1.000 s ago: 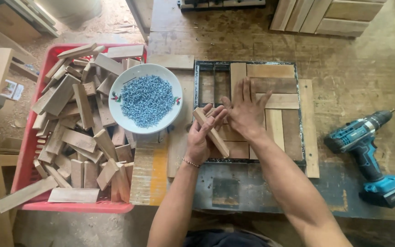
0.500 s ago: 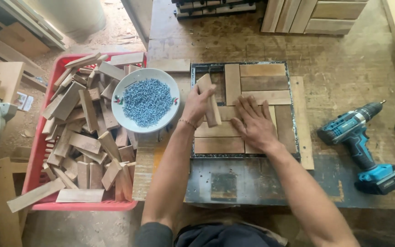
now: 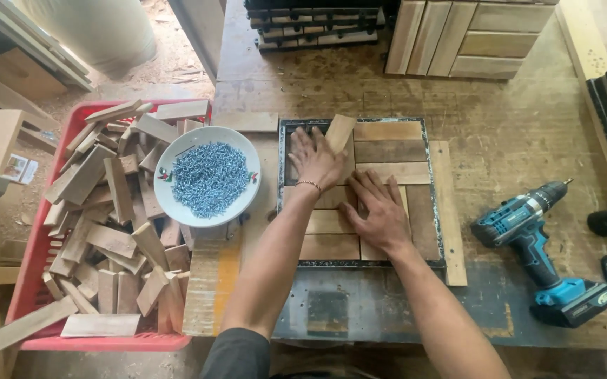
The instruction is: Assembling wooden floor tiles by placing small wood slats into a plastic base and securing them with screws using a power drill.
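Pressing a tilted slat (image 3: pixel 339 133) into the frame (image 3: pixel 432 210), the left hand (image 3: pixel 315 158) lies flat on it; the right hand (image 3: pixel 379 212), just beside, spreads open on laid slats. Light, stiff, dry wood, best gripped by its long edges.

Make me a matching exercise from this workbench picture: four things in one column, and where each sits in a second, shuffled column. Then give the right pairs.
Things:
1. white bowl of screws
2. cordless drill
3. left hand
4. right hand

Places:
A. lying on the workbench right of the dark square frame
B. flat on the wood pieces in the lower half of the frame
C. resting on the scrap wood in the red crate
D. at the frame's upper left, on a loose wood piece

Pairs: 1-C, 2-A, 3-D, 4-B
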